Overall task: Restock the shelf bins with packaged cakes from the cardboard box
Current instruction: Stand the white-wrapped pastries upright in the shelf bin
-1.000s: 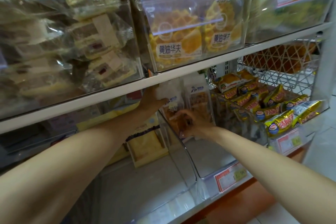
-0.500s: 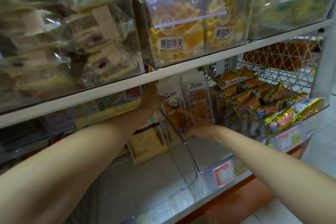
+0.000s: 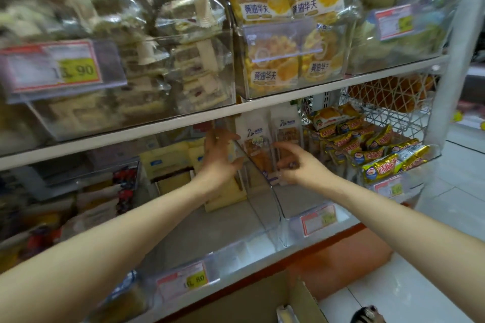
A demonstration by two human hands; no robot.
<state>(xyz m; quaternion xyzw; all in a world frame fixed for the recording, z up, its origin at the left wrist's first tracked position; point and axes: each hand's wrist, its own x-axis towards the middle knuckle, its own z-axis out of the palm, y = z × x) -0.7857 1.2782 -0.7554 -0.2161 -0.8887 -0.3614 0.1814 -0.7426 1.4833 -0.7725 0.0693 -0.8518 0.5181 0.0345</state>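
Two white-topped packaged cakes (image 3: 257, 140) (image 3: 287, 130) stand upright at the back of a clear shelf bin (image 3: 265, 199) on the lower shelf. My left hand (image 3: 219, 158) is raised just left of the bin's curved side wall, fingers spread and holding nothing. My right hand (image 3: 298, 164) hovers inside the bin in front of the right package with its fingers loosely curled, empty, a little apart from the packs. The front half of this bin holds nothing. A corner of the cardboard box (image 3: 262, 301) shows at the bottom edge.
Yellow flat packs (image 3: 170, 162) stand in the bin to the left. Gold-wrapped snack packs (image 3: 380, 168) fill the bin to the right, under a white wire basket (image 3: 393, 102). The upper shelf (image 3: 262, 105) carries full clear bins just above my hands.
Both hands have drawn back a little from the two upright packs; the right hand no longer touches them. The view has pulled back, and the cardboard box now shows below.
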